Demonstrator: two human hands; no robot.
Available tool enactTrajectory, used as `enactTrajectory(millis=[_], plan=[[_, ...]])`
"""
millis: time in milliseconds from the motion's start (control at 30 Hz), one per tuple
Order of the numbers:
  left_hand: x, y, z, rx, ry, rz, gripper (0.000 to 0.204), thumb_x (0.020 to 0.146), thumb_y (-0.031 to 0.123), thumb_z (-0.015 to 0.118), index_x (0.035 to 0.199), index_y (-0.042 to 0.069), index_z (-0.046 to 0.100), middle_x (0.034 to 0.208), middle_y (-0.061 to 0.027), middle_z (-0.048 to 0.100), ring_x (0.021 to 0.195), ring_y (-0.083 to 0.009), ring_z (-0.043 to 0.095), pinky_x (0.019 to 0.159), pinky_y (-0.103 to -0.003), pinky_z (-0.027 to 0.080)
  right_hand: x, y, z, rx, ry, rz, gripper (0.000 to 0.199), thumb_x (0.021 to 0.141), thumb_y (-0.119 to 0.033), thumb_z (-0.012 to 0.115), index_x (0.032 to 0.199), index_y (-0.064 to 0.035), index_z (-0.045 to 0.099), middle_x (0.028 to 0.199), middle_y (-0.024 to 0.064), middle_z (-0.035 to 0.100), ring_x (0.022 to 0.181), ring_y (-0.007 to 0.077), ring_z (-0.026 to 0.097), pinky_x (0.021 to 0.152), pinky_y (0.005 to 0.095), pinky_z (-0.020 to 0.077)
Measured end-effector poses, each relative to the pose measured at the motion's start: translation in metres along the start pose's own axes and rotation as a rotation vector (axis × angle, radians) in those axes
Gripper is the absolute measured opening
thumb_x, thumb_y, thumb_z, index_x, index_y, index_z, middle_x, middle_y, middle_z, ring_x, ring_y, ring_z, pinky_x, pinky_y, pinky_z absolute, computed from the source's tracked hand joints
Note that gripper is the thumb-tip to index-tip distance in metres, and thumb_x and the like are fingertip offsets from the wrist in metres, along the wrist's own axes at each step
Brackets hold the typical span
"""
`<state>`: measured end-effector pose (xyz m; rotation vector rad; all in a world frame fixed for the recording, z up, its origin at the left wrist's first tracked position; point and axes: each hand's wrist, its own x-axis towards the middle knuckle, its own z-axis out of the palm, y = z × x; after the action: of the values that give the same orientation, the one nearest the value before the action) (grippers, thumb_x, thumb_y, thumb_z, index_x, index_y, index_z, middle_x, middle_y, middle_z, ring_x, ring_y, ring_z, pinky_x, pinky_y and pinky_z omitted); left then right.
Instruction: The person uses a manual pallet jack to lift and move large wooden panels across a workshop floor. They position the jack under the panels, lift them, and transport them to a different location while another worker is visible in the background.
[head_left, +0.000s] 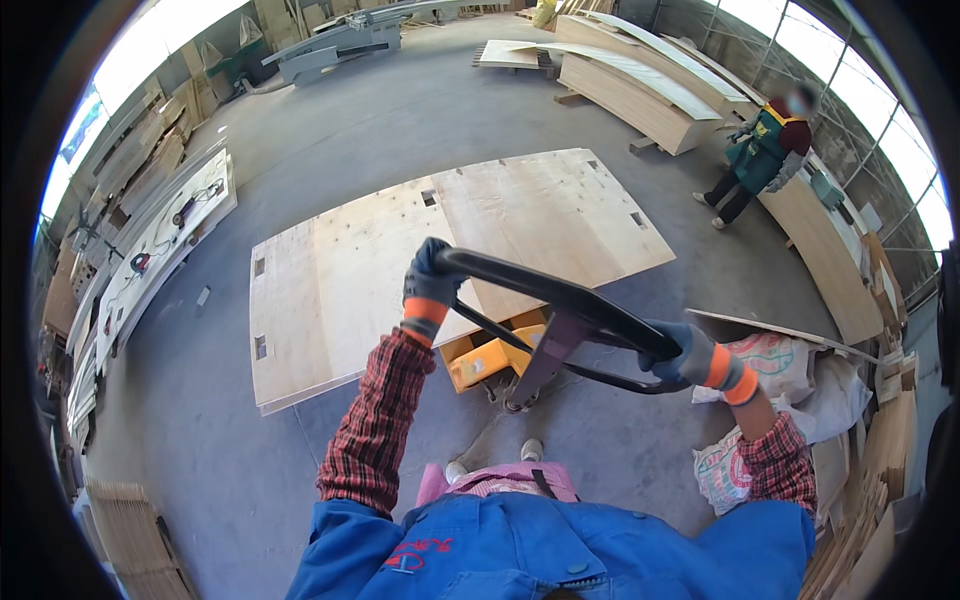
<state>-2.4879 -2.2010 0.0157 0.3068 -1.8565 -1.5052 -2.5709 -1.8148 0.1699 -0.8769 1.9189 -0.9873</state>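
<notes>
In front of me stands a yellow pallet jack (pixel 482 364) with a black loop handle (pixel 560 290). My left hand (pixel 432 276), in a dark glove with an orange and grey cuff, is wrapped round the handle's upper left corner. Lower on the right, my right hand (pixel 690 356) grips the other corner in a matching glove. Beyond the jack lies a broad, flat plywood platform (pixel 400 250) with small rectangular cut-outs near its edges. The jack's body meets the platform's near side; its forks are hidden underneath.
At the right, a person in a green apron (pixel 765 150) stands by stacked boards (pixel 825 250). White sacks (pixel 770 365) lie to my right. On the left, a long workbench (pixel 165 235) carries power tools. Panel stacks (pixel 630 95) and a grey machine (pixel 340 45) stand farther back.
</notes>
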Motion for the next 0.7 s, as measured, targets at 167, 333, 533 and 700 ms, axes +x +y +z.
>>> enactTrajectory(millis=[167,333,533,700], plan=[[-0.122,0.065,-0.041,0.250,-0.116,0.169,0.019,0.075,0.007,0.072,0.084,0.008,0.056,0.075,-0.0127,0.059,0.067,-0.0304,0.058,0.062,-0.037,0.048,-0.053,0.013,0.012,-0.209,-0.166,0.068,0.059,0.069,0.002,0.063,0.127,-0.0035,0.059,0.094,0.0069,0.071,0.085,0.0120,0.065,0.077,0.0285,0.0530],[-0.170,0.060,-0.057,0.229,-0.139,0.060,0.023,0.067,0.007,0.074,0.082,0.009,0.057,0.078,-0.0123,0.061,0.075,-0.0347,0.059,0.067,-0.040,0.048,-0.072,0.020,0.039,-0.261,-0.178,-0.002,0.058,0.068,0.003,0.063,0.125,-0.0046,0.061,0.097,0.0081,0.072,0.087,0.0146,0.067,0.080,0.0299,0.0534],[-0.144,0.047,-0.037,0.170,-0.033,0.071,0.021,0.073,0.007,0.073,0.085,0.007,0.056,0.076,-0.0111,0.061,0.068,-0.0260,0.058,0.063,-0.036,0.048,-0.069,0.008,0.033,-0.321,0.033,-0.034,0.060,0.068,0.004,0.069,0.126,-0.0043,0.060,0.100,0.0085,0.072,0.089,0.0150,0.066,0.081,0.0305,0.0532],[-0.117,0.026,-0.012,0.001,0.022,-0.073,0.017,0.079,0.008,0.069,0.081,0.009,0.052,0.062,-0.0027,0.057,0.051,-0.0112,0.052,0.046,-0.029,0.044,-0.047,0.036,0.015,-0.610,0.314,-0.305,0.042,0.064,-0.002,0.065,0.106,-0.0047,0.068,0.090,0.0085,0.071,0.079,0.0201,0.066,0.074,0.0290,0.0521]])
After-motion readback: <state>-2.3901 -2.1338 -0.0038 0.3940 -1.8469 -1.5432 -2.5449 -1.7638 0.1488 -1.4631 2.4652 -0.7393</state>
